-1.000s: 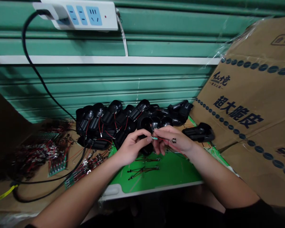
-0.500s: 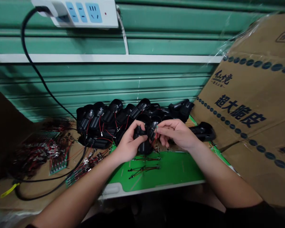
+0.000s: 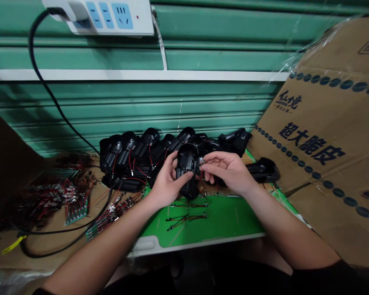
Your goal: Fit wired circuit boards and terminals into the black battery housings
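A black plastic housing (image 3: 188, 164) with a rounded top is gripped by my left hand (image 3: 169, 180), whose thumb lies across its front. Close to the housing's right edge, my right hand (image 3: 224, 169) pinches a small part with a red wire (image 3: 202, 174); its details are too small to make out. Below both hands, several thin red and black wire leads (image 3: 187, 217) lie on the green board (image 3: 233, 217). More black housings (image 3: 147, 143) stand in rows behind, some with red wires hanging out.
Bundles of red wires and small circuit boards (image 3: 76, 209) lie at left beside a black cable (image 3: 57, 104). A cardboard box (image 3: 320, 135) stands at right. The power strip (image 3: 110, 16) is on the green shutter (image 3: 218, 98).
The held housing has turned to show more of its inner face, and my left fingers have moved round behind its edge. My right hand remains close beside it.
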Tool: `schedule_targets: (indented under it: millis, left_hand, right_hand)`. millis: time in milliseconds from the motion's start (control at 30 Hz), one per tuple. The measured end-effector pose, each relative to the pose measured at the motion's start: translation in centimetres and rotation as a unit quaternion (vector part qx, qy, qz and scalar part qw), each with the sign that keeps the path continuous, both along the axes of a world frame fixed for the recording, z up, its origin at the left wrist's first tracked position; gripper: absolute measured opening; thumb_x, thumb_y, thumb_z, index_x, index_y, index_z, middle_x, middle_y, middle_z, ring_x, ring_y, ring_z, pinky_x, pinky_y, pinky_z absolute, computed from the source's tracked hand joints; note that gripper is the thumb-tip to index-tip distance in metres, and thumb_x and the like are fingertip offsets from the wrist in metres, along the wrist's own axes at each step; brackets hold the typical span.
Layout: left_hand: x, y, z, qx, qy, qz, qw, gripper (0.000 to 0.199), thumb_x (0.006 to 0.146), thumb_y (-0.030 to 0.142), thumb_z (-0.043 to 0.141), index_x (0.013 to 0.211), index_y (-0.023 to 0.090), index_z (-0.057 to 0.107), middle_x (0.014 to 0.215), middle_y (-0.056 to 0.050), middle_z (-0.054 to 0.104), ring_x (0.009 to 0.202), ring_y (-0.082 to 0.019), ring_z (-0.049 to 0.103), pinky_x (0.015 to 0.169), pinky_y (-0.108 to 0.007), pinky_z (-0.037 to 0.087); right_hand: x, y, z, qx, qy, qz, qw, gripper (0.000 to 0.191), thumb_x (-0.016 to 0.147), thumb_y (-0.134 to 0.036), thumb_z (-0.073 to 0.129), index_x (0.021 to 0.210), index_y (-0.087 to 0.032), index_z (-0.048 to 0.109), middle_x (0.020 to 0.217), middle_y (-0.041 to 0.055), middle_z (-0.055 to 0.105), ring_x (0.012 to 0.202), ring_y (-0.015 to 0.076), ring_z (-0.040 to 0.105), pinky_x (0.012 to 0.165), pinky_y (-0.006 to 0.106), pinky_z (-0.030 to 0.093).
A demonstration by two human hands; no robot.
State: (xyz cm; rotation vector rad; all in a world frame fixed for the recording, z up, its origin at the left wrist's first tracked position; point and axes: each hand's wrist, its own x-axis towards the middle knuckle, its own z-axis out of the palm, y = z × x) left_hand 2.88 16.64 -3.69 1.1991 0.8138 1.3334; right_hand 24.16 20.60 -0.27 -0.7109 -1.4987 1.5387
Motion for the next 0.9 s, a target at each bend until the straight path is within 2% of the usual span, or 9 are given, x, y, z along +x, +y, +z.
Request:
schedule_targets:
  millis: [100, 300, 433, 533, 767, 900]
  left_hand:
    - [0.17, 0.11, -0.03, -0.022, -0.013, 0.011, 1.0, 0.069, 0.082, 0.037, 0.093, 0.133, 0.016, 0.051, 0.133, -0.012, 0.07, 0.098, -0.014, 0.077, 0.097, -0.031, 0.065]
    - [0.26, 0.1, 0.27, -0.028, -0.02, 0.029, 0.999, 0.068, 0.079, 0.036, 0.096, 0.128, 0.016, 0.053, 0.126, -0.011, 0.075, 0.095, -0.013, 0.077, 0.095, -0.028, 0.064]
    - [0.46, -0.02, -0.25, -0.028, -0.014, 0.014, 0.999, 0.074, 0.079, 0.033, 0.096, 0.135, 0.016, 0.051, 0.127, -0.011, 0.075, 0.102, -0.012, 0.075, 0.096, -0.026, 0.063]
    - [0.57, -0.08, -0.62, -0.03, -0.017, -0.001, 0.999, 0.077, 0.079, 0.033, 0.096, 0.138, 0.017, 0.048, 0.128, -0.011, 0.074, 0.104, -0.012, 0.075, 0.098, -0.026, 0.062]
    - [0.49, -0.08, -0.49, -0.007, -0.007, 0.023, 1.0, 0.071, 0.082, 0.032, 0.094, 0.135, 0.016, 0.049, 0.128, -0.011, 0.075, 0.104, -0.012, 0.075, 0.097, -0.025, 0.062]
    - [0.74, -0.4, -0.67, -0.012, 0.009, 0.006, 1.0, 0.079, 0.083, 0.032, 0.093, 0.145, 0.017, 0.045, 0.133, -0.013, 0.074, 0.105, -0.013, 0.075, 0.096, -0.026, 0.062]
  right_hand:
    - [0.15, -0.2, 0.3, 0.011, 0.002, 0.011, 1.0, 0.053, 0.086, -0.04, 0.093, 0.119, -0.008, 0.068, 0.085, 0.0063, 0.073, 0.061, 0.0109, 0.07, 0.054, 0.018, 0.059]
    - [0.42, -0.44, 0.38, 0.0, -0.036, 0.053, 0.998, 0.048, 0.089, -0.047, 0.09, 0.11, -0.008, 0.071, 0.087, 0.0071, 0.072, 0.062, 0.0114, 0.07, 0.049, 0.018, 0.057]
    - [0.26, -0.54, -0.12, -0.016, -0.056, 0.039, 0.998, 0.052, 0.085, -0.049, 0.093, 0.111, -0.009, 0.073, 0.075, 0.0035, 0.067, 0.056, 0.0084, 0.062, 0.046, 0.016, 0.054]
    - [0.28, -0.51, -0.27, -0.013, -0.057, 0.024, 0.998, 0.053, 0.08, -0.048, 0.097, 0.106, -0.009, 0.074, 0.075, 0.0044, 0.067, 0.059, 0.0098, 0.064, 0.047, 0.017, 0.055]
    - [0.42, -0.24, 0.07, -0.061, -0.05, 0.045, 0.996, 0.054, 0.073, -0.046, 0.101, 0.1, -0.009, 0.073, 0.07, 0.0042, 0.068, 0.049, 0.0114, 0.062, 0.042, 0.018, 0.052]
    - [0.03, -0.04, -0.37, -0.04, -0.048, -0.023, 0.998, 0.055, 0.07, -0.046, 0.102, 0.1, -0.008, 0.076, 0.068, 0.0043, 0.067, 0.05, 0.0101, 0.061, 0.042, 0.017, 0.05]
